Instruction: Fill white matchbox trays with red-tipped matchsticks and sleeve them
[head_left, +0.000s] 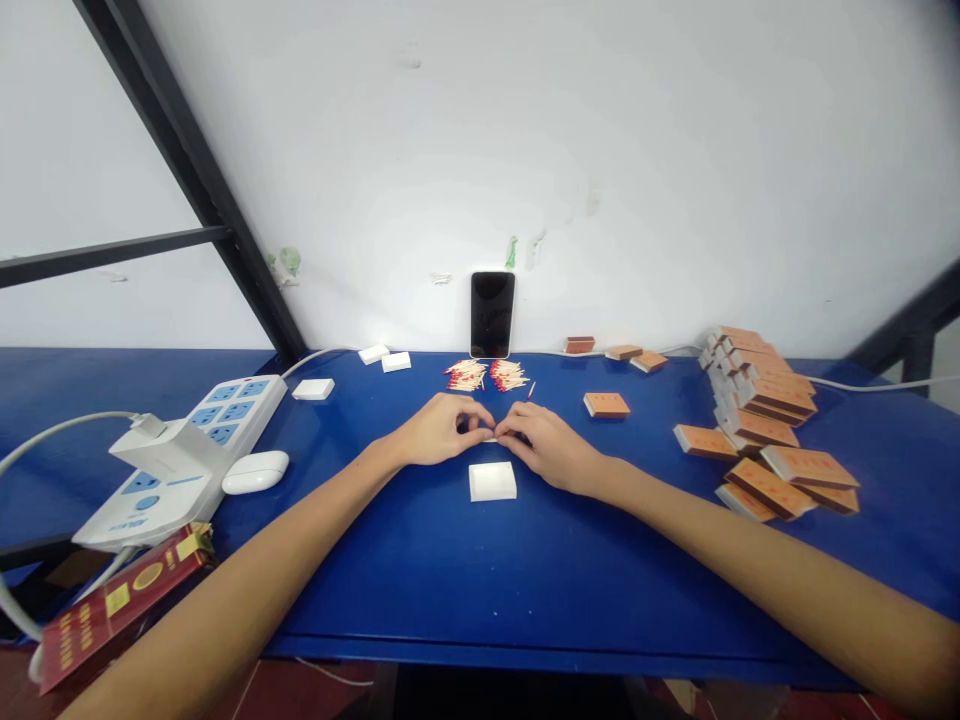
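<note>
My left hand (448,428) and my right hand (553,443) meet above the middle of the blue table, fingertips almost touching. Both are closed in a pinch around a small, pale, thin thing, mostly hidden by the fingers. Just below them lies a white matchbox tray (493,481), its open side up. Beyond my fingers are two piles of red-headed matches, a left pile (466,375) and a right pile (509,375). One loose match (532,390) lies right of the piles, near my right hand.
A phone (492,314) leans on the wall. Orange matchboxes (780,400) are stacked at right, with several scattered nearby. White trays (313,389) lie at left, near a power strip (240,405), a white earbud case (256,472) and a red box (127,605).
</note>
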